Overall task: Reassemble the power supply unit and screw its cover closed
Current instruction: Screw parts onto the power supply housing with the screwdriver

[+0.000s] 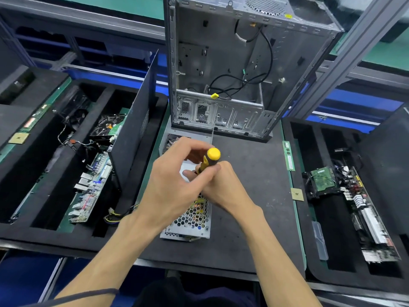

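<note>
Both my hands, left (174,185) and right (221,185), grip the screwdriver (209,161) over the PSU (190,220) mid-table; cover on, screws unfinished, I think.

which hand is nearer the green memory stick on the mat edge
Right. The right hand grips the screwdriver toward the memory stick; the left hand sits farther away.

Open dark surface (250,173) right of the power supply unit (190,220); free approach there. Computer case (221,69) stands upright just behind, blocking the far side. Upright black panel (135,120) walls the left.
</note>
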Action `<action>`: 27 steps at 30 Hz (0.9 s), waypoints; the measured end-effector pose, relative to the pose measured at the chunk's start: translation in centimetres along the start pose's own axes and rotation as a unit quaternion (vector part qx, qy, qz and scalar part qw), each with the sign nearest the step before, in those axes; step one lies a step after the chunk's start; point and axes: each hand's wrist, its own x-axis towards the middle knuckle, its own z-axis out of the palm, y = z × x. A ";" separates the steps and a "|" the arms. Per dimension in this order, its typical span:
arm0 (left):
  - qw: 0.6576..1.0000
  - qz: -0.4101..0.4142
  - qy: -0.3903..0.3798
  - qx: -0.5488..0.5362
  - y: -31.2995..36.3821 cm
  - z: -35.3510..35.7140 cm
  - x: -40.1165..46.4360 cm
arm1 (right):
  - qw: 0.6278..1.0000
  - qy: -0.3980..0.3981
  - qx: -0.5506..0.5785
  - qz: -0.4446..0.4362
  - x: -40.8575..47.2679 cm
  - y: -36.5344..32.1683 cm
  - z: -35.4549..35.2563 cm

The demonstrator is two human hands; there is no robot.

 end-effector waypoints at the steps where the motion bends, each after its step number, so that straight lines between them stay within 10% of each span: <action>1: 1.000 0.010 -0.006 0.005 -0.1 0.0 0.1 | 1.000 0.003 0.018 -0.004 -0.2 0.2 -0.1; 27: 0.997 -0.005 -0.066 -0.029 -1.4 -1.2 0.7 | 0.979 -0.009 0.199 -0.040 -1.5 0.0 -1.0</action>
